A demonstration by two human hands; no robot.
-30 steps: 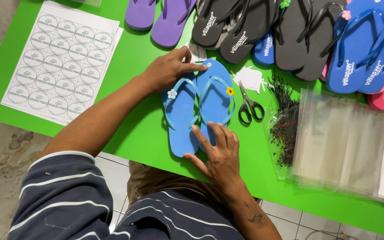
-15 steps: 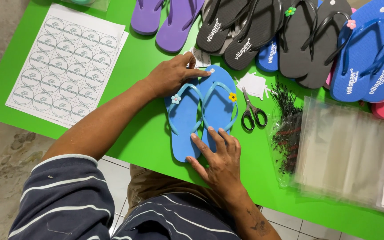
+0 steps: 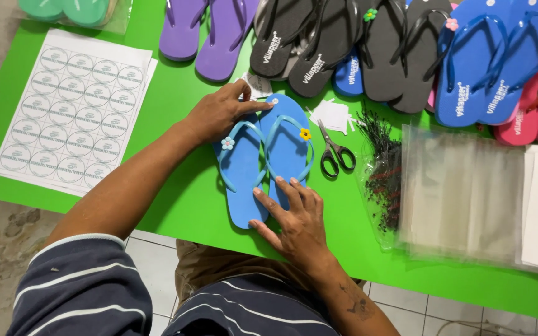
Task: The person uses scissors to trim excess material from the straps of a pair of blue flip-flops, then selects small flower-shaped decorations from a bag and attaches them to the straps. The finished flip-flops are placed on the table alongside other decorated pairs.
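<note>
In the head view, a pair of light blue flip-flops (image 3: pixel 268 163) lies side by side on the green table (image 3: pixel 175 205), toes away from the person. The left hand (image 3: pixel 219 113) rests flat at the toe end, fingers spread and gripping nothing; the right hand (image 3: pixel 294 218) presses open-palmed on the heel ends. To square the pair well, both soles should be pushed together evenly so heels and toes line up and the small flower charms (image 3: pixel 305 134) sit level. The scissors (image 3: pixel 333 152) lie just beside the pair. The heel edges are hidden under the right hand, the clear bags (image 3: pixel 462 193) blur what lies beneath, and the sticker sheet (image 3: pixel 73 109) print is too small to read.
</note>
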